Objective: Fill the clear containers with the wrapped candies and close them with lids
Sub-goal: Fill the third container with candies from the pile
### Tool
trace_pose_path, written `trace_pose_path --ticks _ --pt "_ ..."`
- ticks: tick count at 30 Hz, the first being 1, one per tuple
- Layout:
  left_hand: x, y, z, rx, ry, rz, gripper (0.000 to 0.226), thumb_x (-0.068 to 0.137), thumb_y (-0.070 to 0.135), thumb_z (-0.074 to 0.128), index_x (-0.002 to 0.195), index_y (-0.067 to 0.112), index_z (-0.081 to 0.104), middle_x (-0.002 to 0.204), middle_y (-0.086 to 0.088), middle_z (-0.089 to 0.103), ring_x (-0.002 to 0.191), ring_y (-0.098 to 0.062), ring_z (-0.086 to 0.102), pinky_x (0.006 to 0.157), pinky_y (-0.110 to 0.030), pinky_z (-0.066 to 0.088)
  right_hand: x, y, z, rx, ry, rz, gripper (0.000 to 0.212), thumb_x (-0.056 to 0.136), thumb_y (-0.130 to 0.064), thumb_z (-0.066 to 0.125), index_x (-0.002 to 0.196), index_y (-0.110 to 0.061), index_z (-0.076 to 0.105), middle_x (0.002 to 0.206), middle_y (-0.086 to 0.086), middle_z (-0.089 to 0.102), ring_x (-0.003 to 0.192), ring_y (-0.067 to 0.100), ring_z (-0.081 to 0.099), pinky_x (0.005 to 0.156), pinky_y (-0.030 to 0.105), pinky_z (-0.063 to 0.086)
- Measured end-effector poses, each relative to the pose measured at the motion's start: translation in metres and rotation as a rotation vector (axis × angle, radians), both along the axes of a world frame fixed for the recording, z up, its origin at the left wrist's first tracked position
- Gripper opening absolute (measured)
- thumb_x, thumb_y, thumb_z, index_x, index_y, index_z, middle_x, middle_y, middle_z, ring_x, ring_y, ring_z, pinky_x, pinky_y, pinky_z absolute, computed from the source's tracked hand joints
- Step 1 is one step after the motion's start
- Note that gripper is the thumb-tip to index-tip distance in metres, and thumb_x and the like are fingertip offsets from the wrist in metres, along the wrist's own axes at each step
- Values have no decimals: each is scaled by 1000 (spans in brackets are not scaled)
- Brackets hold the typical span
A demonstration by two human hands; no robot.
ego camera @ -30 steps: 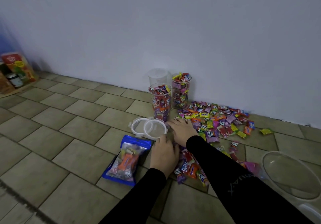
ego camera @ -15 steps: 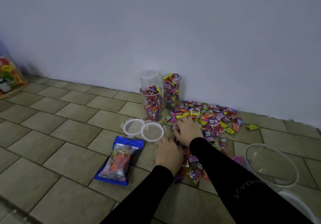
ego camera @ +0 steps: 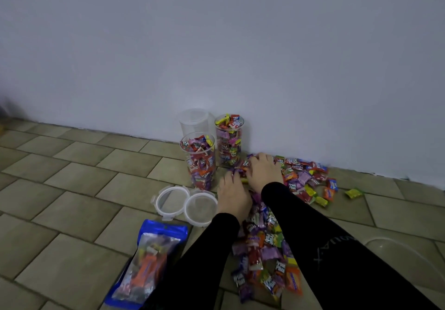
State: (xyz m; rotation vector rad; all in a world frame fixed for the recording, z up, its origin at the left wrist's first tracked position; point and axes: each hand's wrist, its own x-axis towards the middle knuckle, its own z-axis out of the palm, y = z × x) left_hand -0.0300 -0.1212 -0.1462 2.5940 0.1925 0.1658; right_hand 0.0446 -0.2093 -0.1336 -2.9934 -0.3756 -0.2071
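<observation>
Both hands lay palm-down on the candies beside the front jar: the left hand with fingers curled over a few wrappers, the right hand spread flat on the heap. Whether either gripped any could not be told. Behind that jar stood a second full jar and an empty jar; two lids lay before it, the bag nearer.

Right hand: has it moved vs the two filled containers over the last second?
Yes. The right hand has slid over the candy pile toward the wall, ending closer to the base of the rear filled container.
</observation>
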Motion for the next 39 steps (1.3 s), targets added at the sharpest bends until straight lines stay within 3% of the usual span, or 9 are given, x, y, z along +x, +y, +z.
trace_pose_path --ticks 6,13,19,24,28,30,33,36,39 --pt "40 8 -9 46 90 -29 50 101 27 33 148 10 29 152 -12 28 136 -33 28 112 -43 24 40 1 -10 -46 15 55 43 99 -33 37 138 -18 43 149 5 33 137 28 29 105 47 33" --pt "51 2 -20 60 107 -33 47 100 33 35 145 17 32 149 -5 33 131 -30 31 106 -42 26 57 3 -26 -1 153 80 41 100 -39 34 134 -22 49 142 5 42 134 27 32 106 48 32" --pt "43 -4 -21 61 110 -11 45 100 33 36 142 16 34 144 -7 37 132 -30 30 107 -42 24 42 -3 -29 42 113 20 37 98 -37 38 127 -20 55 130 6 49 125 29 39 103 45 33" --pt "26 -13 -22 28 153 -93 48 102 32 33 147 17 29 149 -6 33 138 -35 23 113 -46 20 19 -17 -31 -13 87 -84 41 98 -38 36 125 -11 49 131 9 48 123 29 42 99 44 35" --pt "13 -16 -23 -3 117 -124 46 101 34 34 145 19 35 148 -5 36 136 -31 26 113 -44 20 7 -27 -26 -75 95 -154 48 97 -45 36 130 -11 43 137 11 41 124 31 39 93 43 39" --pt "5 -18 -22 -10 89 -107 50 99 41 32 145 23 35 150 -4 33 135 -28 26 111 -44 20 3 -31 -23 -117 71 -171 51 95 -48 37 133 -14 41 141 12 35 125 32 37 92 43 40" --pt "-3 -23 -19 34 95 -87 76 79 59 13 148 29 27 155 -4 21 138 -28 22 109 -47 19 -2 -36 -22 -194 1 -165 56 92 -51 38 136 -16 40 151 14 24 134 35 27 100 49 33" --pt "5 -22 -20 92 98 -121 65 90 54 29 151 33 21 160 -4 11 139 -30 20 109 -49 18 4 -39 -19 -226 8 -151 65 89 -54 38 143 -19 30 158 14 12 143 39 10 107 54 23" --pt "17 -18 -21 130 117 -179 62 95 52 37 152 36 16 162 1 2 140 -28 18 108 -48 17 16 -41 -15 -235 23 -152 67 88 -54 37 145 -21 27 158 14 12 143 42 8 109 56 24"
